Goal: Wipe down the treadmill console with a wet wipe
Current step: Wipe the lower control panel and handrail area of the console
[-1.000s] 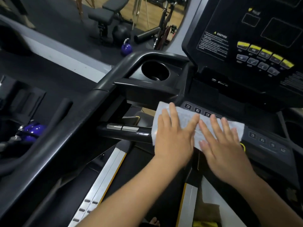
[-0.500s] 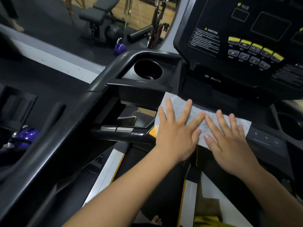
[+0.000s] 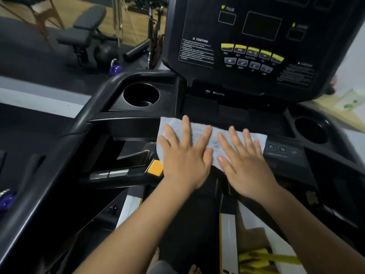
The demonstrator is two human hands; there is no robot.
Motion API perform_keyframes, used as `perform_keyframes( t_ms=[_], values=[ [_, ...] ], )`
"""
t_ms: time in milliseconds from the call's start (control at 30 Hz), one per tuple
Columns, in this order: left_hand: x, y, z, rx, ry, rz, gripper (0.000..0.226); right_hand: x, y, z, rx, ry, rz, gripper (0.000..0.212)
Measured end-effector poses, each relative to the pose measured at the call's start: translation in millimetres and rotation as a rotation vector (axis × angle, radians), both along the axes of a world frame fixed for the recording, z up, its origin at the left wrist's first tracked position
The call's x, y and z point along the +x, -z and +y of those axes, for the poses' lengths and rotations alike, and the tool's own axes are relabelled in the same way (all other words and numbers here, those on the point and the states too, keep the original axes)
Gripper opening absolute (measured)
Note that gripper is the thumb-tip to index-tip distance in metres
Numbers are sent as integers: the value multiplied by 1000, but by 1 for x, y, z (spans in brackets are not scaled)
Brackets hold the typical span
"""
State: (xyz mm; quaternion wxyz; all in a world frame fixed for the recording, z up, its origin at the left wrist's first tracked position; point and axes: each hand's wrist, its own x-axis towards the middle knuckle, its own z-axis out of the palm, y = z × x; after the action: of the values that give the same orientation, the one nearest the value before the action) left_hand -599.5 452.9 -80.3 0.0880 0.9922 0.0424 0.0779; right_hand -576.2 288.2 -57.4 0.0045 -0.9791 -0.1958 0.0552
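I have the wet wipe (image 3: 215, 139) spread on the console's lower keypad strip (image 3: 282, 150), left hand (image 3: 185, 157) and right hand (image 3: 244, 161) both flat, fingers splayed, pressing it, gripping nothing. I'd keep even pressure, sweep right over the uncovered number keys, then do the upper display panel (image 3: 256, 46).

Both forearms (image 3: 138, 224) reach forward, the left hand (image 3: 185, 155) and right hand (image 3: 243, 161) lying palm-down side by side, fingers straight and spread, thumbs close together.
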Motion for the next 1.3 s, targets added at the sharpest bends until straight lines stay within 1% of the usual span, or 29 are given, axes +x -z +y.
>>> perform_keyframes(
  t_ms=[100, 200, 300, 433, 567, 667, 833, 967, 1167, 1300],
  values=[
    [20, -10, 1, 10, 25, 52, 58, 17, -9, 22, 31, 46, 33, 56],
    [13, -10, 17, -14, 17, 80, 57, 16, -10, 44, 26, -11, 29, 55],
    [-4, -4, 33, -30, 20, 58, 57, 5, -5, 56, 15, -61, -6, 57],
    [-17, 5, 34, -39, 14, -39, 58, 1, -5, 57, -5, -82, 3, 58],
    [-33, 18, 22, -50, 11, -157, 54, -11, 3, 38, -55, -155, -19, 61],
    [-33, 17, 15, -18, 31, -174, 54, -7, 1, 23, -80, -163, 28, 65],
    [-16, 8, 8, 8, 68, -105, 55, 0, -5, 6, -36, -129, 74, 64],
    [-6, 5, -1, 16, 86, -75, 58, -1, -5, -6, 9, -62, 85, 65],
    [12, -3, -32, 21, 232, -31, 61, -2, -2, -36, 74, 77, 61, 62],
    [23, -7, -59, 22, 334, 31, 59, -9, 1, -66, 87, 174, 55, 66]
  ],
)
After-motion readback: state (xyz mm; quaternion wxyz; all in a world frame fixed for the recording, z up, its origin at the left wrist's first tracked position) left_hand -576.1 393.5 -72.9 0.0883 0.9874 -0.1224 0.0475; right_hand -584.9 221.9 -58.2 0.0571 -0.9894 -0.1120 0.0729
